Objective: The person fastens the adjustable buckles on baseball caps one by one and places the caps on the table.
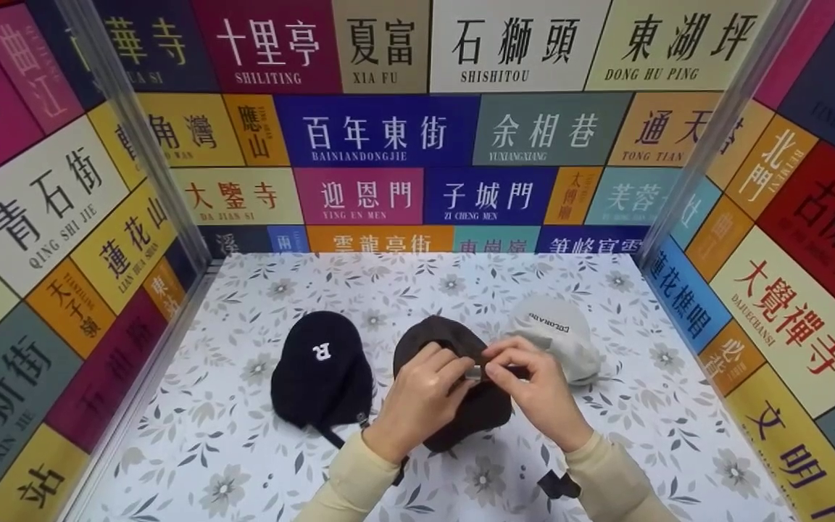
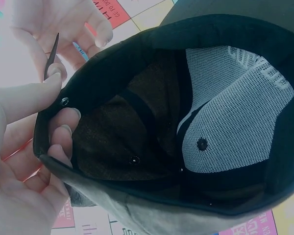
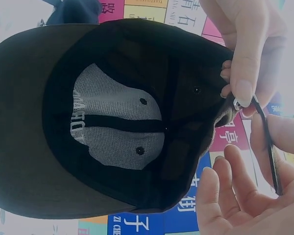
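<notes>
A dark brown baseball cap (image 1: 472, 424) is held over the table in front of me. In the right wrist view its underside shows, with white mesh lining (image 3: 132, 107) inside the crown. My left hand (image 1: 425, 384) pinches the back edge of the cap beside a small metal buckle (image 3: 236, 103). The cap's narrow strap (image 3: 268, 142) sticks out from that buckle. My right hand (image 1: 537, 380) pinches this strap between thumb and index finger, its other fingers loosely spread. In the left wrist view the cap's opening faces the camera.
To the left lies a black cap (image 1: 323, 370) with a white letter R, its strap trailing toward my left wrist. A pale grey cap (image 1: 566, 337) with lettering lies behind my right hand. Printed panels (image 1: 377, 130) stand around the flower-patterned table (image 1: 222, 428).
</notes>
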Tool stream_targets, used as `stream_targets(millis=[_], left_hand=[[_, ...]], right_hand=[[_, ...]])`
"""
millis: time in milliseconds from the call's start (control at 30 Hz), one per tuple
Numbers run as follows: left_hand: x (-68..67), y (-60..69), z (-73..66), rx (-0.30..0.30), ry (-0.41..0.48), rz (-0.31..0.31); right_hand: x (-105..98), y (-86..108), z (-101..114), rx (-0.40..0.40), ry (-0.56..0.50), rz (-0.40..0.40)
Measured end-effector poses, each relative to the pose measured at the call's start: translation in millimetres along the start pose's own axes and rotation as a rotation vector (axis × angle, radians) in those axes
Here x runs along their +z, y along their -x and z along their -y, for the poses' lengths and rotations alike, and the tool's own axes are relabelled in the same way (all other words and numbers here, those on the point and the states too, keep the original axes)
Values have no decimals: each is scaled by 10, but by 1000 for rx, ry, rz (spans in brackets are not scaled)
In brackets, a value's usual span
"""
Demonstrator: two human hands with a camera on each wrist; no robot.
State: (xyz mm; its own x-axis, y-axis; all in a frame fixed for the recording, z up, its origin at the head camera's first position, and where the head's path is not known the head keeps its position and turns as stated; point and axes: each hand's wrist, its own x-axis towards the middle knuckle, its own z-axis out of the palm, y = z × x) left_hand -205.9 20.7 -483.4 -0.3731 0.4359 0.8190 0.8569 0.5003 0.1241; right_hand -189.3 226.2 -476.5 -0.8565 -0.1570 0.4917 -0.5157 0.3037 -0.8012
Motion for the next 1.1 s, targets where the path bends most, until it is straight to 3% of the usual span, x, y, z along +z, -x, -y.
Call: stream_targets(millis=[267,800,1100], left_hand=[[-10,14,-8,8,-6,7],[-13,33,-8,4,-18,5],[7,18,-18,31,-38,-6]], right_hand=[[-2,10,269,4,-29,6],[-38,-17,259,33,-21,21],[20,-61,317,-39,71,61]])
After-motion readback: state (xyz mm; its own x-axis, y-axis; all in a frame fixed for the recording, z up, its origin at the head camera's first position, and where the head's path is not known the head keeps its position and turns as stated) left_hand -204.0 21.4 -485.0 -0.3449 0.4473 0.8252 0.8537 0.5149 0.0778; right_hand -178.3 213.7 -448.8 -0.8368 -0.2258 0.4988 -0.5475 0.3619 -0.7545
